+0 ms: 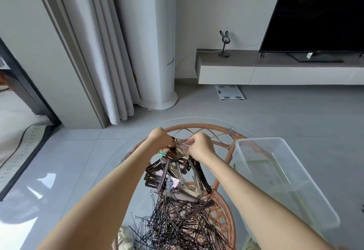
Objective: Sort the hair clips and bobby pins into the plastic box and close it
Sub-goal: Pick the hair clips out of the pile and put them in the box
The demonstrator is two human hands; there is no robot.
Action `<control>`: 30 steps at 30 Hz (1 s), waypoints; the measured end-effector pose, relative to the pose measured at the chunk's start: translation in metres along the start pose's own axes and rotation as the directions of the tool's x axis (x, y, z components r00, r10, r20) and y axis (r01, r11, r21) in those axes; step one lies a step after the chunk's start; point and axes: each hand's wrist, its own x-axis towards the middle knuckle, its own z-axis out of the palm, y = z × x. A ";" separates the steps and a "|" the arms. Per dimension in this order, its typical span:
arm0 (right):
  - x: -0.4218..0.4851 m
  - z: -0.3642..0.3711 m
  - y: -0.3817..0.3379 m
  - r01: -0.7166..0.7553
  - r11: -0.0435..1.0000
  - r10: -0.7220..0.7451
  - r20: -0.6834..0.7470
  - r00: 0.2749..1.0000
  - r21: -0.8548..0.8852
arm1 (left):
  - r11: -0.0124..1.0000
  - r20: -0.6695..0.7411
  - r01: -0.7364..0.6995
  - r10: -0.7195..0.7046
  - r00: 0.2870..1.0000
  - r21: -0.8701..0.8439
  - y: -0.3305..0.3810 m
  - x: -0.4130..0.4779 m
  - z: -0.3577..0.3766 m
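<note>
Our left hand (159, 139) and right hand (199, 145) both pinch the far end of the hair clips (177, 169). The bundle's long axis runs back toward us into the bobby pins (177, 222) heaped on the tabletop (141, 200). Right of the clips, the plastic box (295, 180) lies open, nearer our right hand, its rim the only edge we must cross.

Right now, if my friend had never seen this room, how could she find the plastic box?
Find the round glass table near the bottom of the view. The plastic box sits on its right side. It is see-through and rectangular with no lid on, unlike the dark pile of hair clips and bobby pins beside it.
</note>
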 end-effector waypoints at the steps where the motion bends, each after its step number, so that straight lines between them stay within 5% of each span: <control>1: -0.001 0.001 0.001 -0.003 1.000 0.003 -0.021 1.000 0.018 | 0.999 -0.004 0.003 -0.003 1.000 -0.032 0.000 -0.001 0.000; 8: -0.005 -0.015 -0.001 0.047 0.992 -0.032 -0.126 0.992 0.120 | 0.889 0.056 -0.028 0.061 0.997 -0.457 -0.007 -0.010 -0.010; 17: -0.028 -0.103 -0.020 0.129 0.969 -0.093 -0.168 0.981 0.213 | 0.806 -0.067 -0.167 0.157 0.985 -0.567 -0.010 -0.050 -0.034; 20: -0.044 -0.148 0.001 0.144 0.974 -0.110 -0.191 0.976 0.177 | 0.898 -0.073 -0.185 0.170 0.983 -0.400 -0.005 -0.051 -0.019; 22: -0.053 -0.173 0.025 0.131 0.985 -0.103 -0.229 0.968 0.115 | 0.983 -0.086 -0.176 0.171 0.981 -0.056 -0.001 -0.045 -0.006; 25: -0.062 -0.190 0.065 0.099 0.995 -0.098 -0.351 0.931 -0.015 | 0.910 -0.165 -0.192 0.267 0.949 0.368 0.005 -0.036 0.013; 28: -0.070 -0.181 0.096 0.086 0.985 -0.143 -0.428 0.892 -0.151 | 0.860 -0.163 -0.202 0.309 0.937 0.469 0.011 -0.031 0.027; 30: -0.072 -0.168 0.111 0.150 0.969 -0.214 -0.356 0.910 -0.199 | 0.843 -0.154 -0.209 0.322 0.934 0.495 0.015 -0.033 0.030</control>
